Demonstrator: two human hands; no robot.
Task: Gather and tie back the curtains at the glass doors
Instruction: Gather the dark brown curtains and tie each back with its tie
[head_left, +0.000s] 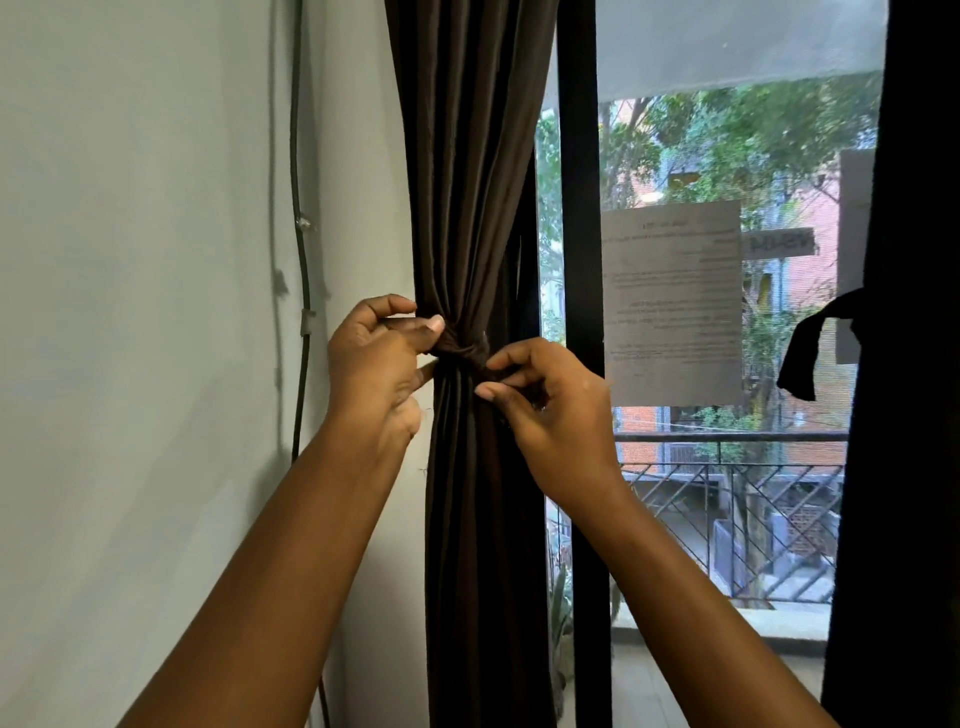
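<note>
A dark brown curtain (467, 208) is gathered into a narrow bundle just left of the black door frame (579, 260), beside the pale wall (156, 312). Around its middle a tie (462, 352) of the same dark cloth is cinched, with a knot at the front. The left hand (376, 358) is held at the left side of the bundle, and the tie is pinched between its thumb and curled fingers. The right hand (550, 410) is placed at the right side, just below the knot; its fingers are curled and a dark piece of cloth is pinched at the fingertips, though whether this is the tie's end or a curtain fold cannot be told. Both forearms are raised from the near bottom edge.

At the far right a second curtain (904, 364) is seen, already tied, a loose tie end (805, 358) hanging off it. A sheet of paper (672, 301) is stuck on the glass (727, 156). A thin cable (300, 260) is run down the wall.
</note>
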